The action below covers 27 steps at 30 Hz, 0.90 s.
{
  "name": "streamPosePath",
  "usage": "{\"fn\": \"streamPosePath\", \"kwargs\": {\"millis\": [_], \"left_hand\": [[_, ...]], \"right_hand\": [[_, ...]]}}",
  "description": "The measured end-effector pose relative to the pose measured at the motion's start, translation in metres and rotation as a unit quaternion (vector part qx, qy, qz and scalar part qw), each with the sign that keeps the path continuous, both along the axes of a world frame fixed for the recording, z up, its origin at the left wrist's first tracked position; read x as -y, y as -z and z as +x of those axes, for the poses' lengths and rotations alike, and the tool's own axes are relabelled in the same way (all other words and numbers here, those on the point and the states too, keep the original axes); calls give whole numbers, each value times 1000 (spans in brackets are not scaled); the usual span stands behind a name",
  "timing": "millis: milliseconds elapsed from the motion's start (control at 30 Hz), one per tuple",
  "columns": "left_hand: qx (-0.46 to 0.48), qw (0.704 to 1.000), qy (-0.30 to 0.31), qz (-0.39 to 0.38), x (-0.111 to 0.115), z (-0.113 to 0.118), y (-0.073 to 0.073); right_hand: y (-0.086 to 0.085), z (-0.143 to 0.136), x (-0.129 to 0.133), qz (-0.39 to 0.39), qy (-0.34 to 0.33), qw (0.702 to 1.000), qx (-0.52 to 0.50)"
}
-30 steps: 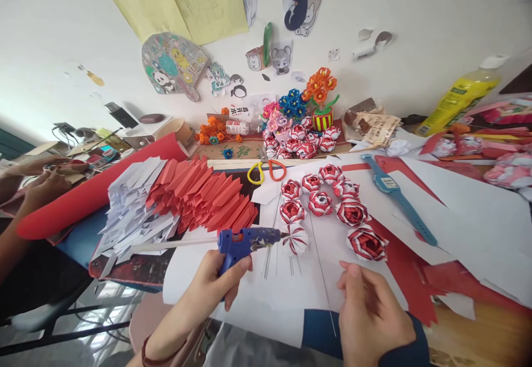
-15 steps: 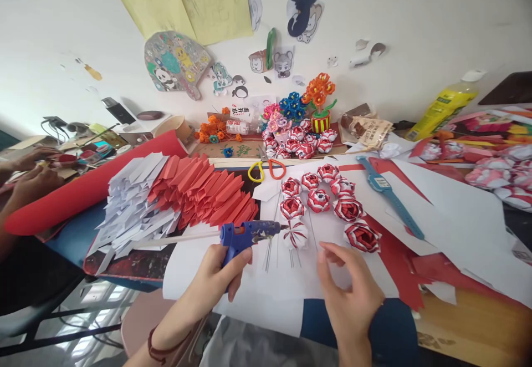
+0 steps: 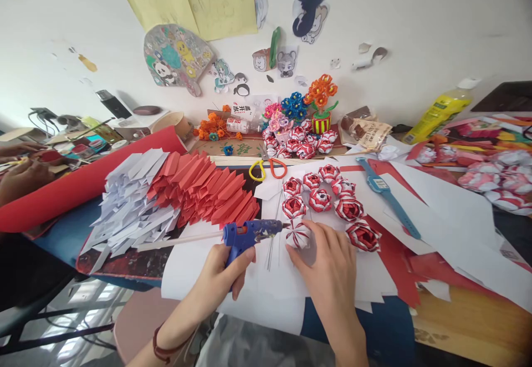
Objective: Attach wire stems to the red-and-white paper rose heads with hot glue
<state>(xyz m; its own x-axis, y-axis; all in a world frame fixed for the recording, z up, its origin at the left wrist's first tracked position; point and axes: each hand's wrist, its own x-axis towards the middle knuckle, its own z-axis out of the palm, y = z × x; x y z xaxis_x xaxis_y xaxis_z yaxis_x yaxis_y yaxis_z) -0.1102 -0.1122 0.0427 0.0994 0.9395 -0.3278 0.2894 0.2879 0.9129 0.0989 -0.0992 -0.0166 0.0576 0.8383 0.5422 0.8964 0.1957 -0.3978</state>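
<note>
My left hand [image 3: 228,270] is wrapped round the handle of a blue hot glue gun [image 3: 249,232]. Its nozzle points right, at the top of a white paper flower [image 3: 297,235] with thin red stripes, and a long glue stick [image 3: 178,240] trails from its back. My right hand [image 3: 330,261] has thumb and fingers on either side of that flower, on the white paper [image 3: 257,300]. Several red-and-white paper flowers [image 3: 320,200] lie just beyond, with a larger one [image 3: 363,236] right of my right hand. Thin wires [image 3: 271,253] lie beside the striped flower.
Piles of folded white paper pieces [image 3: 128,206] and red paper pieces [image 3: 208,187] lie left. Scissors [image 3: 268,168] and a blue watch [image 3: 386,189] lie behind and right. A yellow bottle [image 3: 440,110] leans at the back. Another person's hands [image 3: 20,176] are at far left.
My right hand has moved left and forward, and its thumb and fingers have closed about the striped flower. My left hand keeps the glue gun at nearly the same spot.
</note>
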Motion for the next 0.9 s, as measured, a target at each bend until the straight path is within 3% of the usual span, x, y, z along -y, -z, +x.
{"fn": "streamPosePath", "kwargs": {"millis": [233, 400, 500, 767, 900], "left_hand": [[27, 999, 35, -12, 6, 2, -1], [-10, 1000, 20, 12, 12, 9, -6], [-18, 1000, 20, -3, 13, 11, -4], [70, 995, 35, -58, 7, 14, -2], [103, 992, -12, -70, 8, 15, 1]], "right_hand": [[4, 16, 8, 63, -38, 991, -112], [9, 21, 12, 112, -50, 985, -122], [9, 21, 13, 108, -49, 986, -121], [12, 22, 12, 88, -55, 988, -117], [13, 22, 12, 81, -57, 988, -122]]}}
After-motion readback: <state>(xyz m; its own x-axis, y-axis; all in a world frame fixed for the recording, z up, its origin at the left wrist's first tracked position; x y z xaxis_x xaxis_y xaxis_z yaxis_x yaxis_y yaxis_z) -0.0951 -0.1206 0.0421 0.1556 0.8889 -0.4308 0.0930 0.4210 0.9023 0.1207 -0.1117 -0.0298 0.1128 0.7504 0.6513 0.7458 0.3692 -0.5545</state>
